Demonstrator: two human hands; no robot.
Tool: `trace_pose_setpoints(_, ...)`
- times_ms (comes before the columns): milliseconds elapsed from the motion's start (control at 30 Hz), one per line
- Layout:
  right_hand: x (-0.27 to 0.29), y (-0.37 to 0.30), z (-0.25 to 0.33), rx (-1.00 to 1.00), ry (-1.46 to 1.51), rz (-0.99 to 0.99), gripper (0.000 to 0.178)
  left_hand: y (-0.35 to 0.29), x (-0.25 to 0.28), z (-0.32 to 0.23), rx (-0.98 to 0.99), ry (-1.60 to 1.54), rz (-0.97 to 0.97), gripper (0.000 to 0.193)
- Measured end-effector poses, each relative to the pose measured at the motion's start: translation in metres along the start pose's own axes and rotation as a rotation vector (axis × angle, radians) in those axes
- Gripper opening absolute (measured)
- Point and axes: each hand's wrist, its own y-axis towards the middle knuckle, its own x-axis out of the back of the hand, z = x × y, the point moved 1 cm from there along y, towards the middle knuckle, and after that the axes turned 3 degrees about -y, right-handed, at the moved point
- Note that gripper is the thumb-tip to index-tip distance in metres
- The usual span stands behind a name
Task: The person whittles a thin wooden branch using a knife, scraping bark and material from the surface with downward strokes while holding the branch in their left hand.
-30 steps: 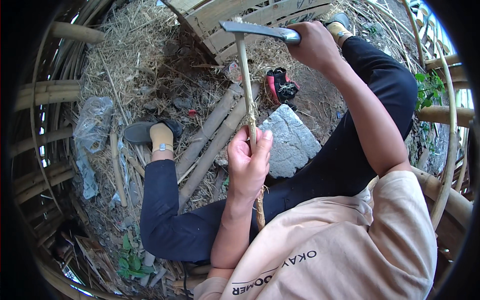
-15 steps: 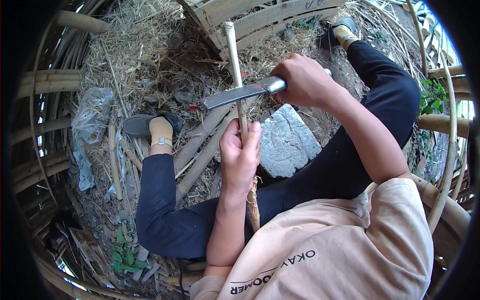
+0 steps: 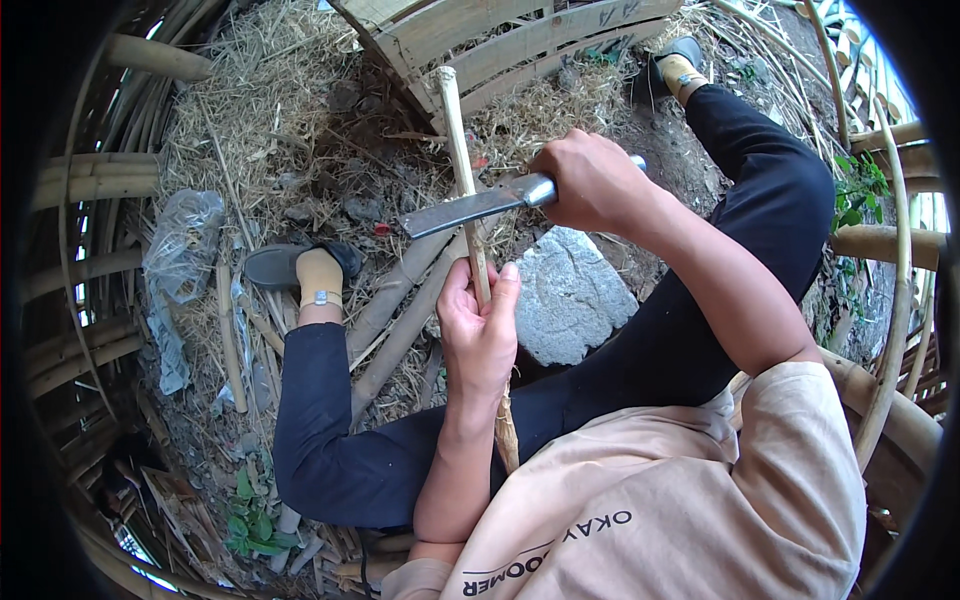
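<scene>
My left hand is closed round a pale, peeled wooden stick, thumb along its side. The stick runs from near the wooden crate back to my lap, where its rough, bark-like lower end shows below the wrist. My right hand grips a large knife by its metal handle. Its broad steel blade lies across the stick, just beyond my left hand, pointing left. Whether the edge bites into the wood cannot be made out. Under and right of the hands sits a grey stone block.
A slatted wooden crate stands at the far side. Bamboo poles lie between my legs, by my left shoe. A clear plastic bag is on the straw-strewn ground at left. Bamboo walls curve round both sides.
The knife has shifted slightly left and toward me along the stick with my right hand. The stick's far end has dipped a little toward me and left. Both grips stay closed.
</scene>
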Motion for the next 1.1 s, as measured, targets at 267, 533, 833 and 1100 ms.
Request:
trace_pose_setpoints(267, 0.000, -0.002, 0.000, 0.016, 0.085, -0.108, 0.013, -0.012, -0.008, -0.012, -0.105, 0.173, 0.001, 0.022)
trace_pose_setpoints(533, -0.006, 0.004, 0.000, 0.076, 0.106, -0.221, 0.013, -0.015, -0.006, -0.013, -0.146, 0.196, -0.013, 0.023)
trace_pose_setpoints(833, -0.002, 0.008, 0.000, 0.071, 0.060, -0.241, 0.014, -0.017, -0.006, -0.014, -0.131, 0.194, -0.023, 0.024)
trace_pose_setpoints(1100, 0.023, 0.039, -0.051, -0.188, -0.027, -0.469, 0.021, -0.021, -0.012, -0.012, -0.126, 0.222, -0.009, 0.022)
